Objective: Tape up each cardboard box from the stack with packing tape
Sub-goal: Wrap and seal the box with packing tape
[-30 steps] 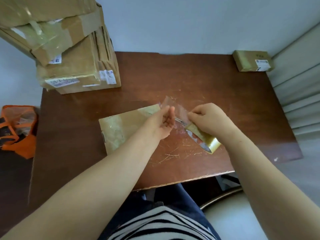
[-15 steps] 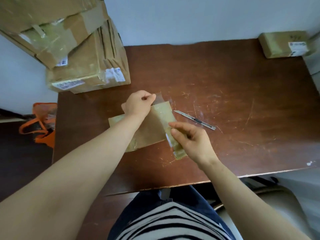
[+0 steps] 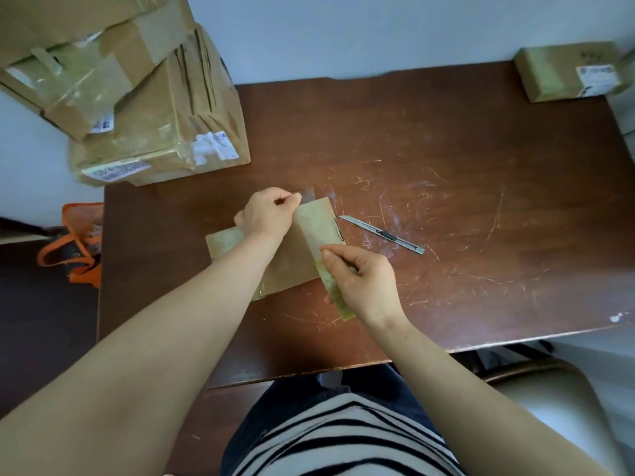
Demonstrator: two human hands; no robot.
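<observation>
A person sits at a scratched dark brown wooden table (image 3: 481, 173), seen from above. In the middle of the table, close to the near edge, lies a flat brown cardboard box (image 3: 292, 259). Its surface is glossy in patches where yellowish packing tape already covers it, and no writing shows on it.

The left hand (image 3: 268, 214) rests at the box's far right corner, thumb and forefinger pinching the loose end of a clear tape strip (image 3: 307, 195). The strip runs along the right end of the box toward the right hand (image 3: 362, 281), whose fingers curl around a tape roll (image 3: 343, 310) at the near right corner; the hand mostly hides the roll.

Just right of the box lies a slim metal utility knife (image 3: 381, 233), apart from both hands.

A stack of cardboard boxes (image 3: 154, 115) fills the table's far left corner. They carry white shipping labels, with print too blurred to read. A small box (image 3: 556, 73) in the far right corner also bears a white label, unreadable. An orange bag (image 3: 79, 245) sits on the floor to the left.
</observation>
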